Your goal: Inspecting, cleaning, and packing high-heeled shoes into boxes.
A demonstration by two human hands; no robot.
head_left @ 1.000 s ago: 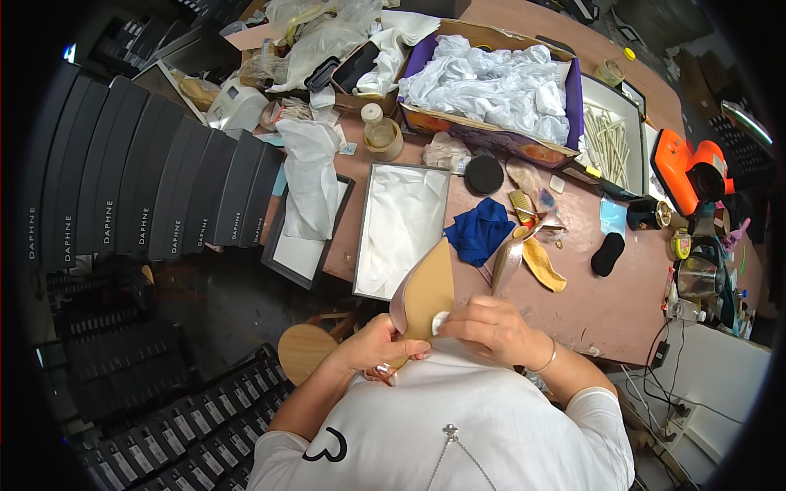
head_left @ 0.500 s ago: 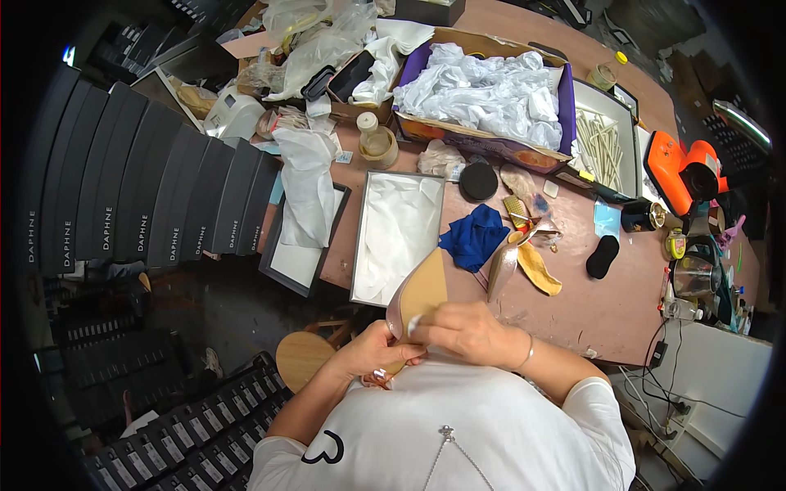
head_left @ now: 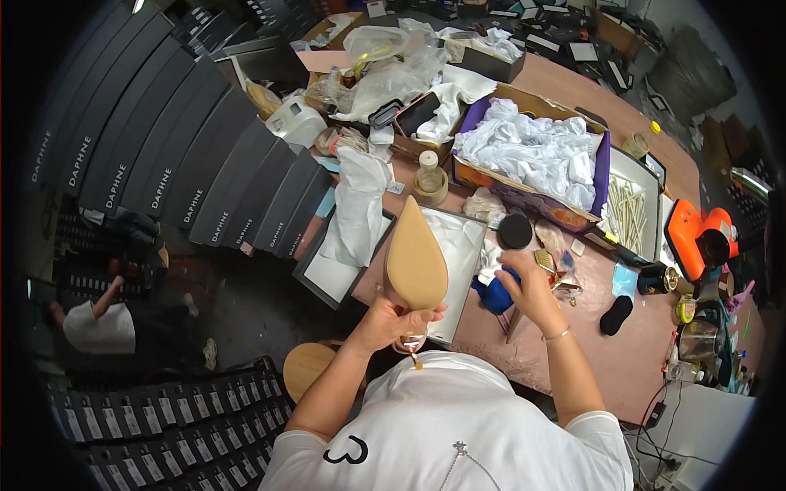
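My left hand (head_left: 396, 324) is closed round the heel end of a pointed shoe (head_left: 416, 260), its smooth tan sole turned up and the toe pointing away from me. A shiny pinkish strap hangs below that hand. My right hand (head_left: 534, 291) is over the table with fingers and thumb apart. At its fingertips is a crumpled white wad (head_left: 490, 259), lying against a bundled blue cloth (head_left: 494, 293). Part of another shoe (head_left: 516, 326) shows beside my right wrist, the rest of it hidden. Behind the held shoe lies an open box lined with white paper (head_left: 450, 237).
Dark shoe boxes (head_left: 176, 155) are stacked at the left. A purple-edged carton (head_left: 607, 168) holds crumpled white paper, beside a tray of thin sticks (head_left: 629, 209). A bottle (head_left: 429, 173), a round black pad (head_left: 515, 231) and an orange device (head_left: 686, 240) stand around. Another person (head_left: 102, 326) is far left.
My right hand has left the sole and moved right to the blue cloth with the white wad. The shoe has been raised and turned sole-up in my left hand. The view has shifted.
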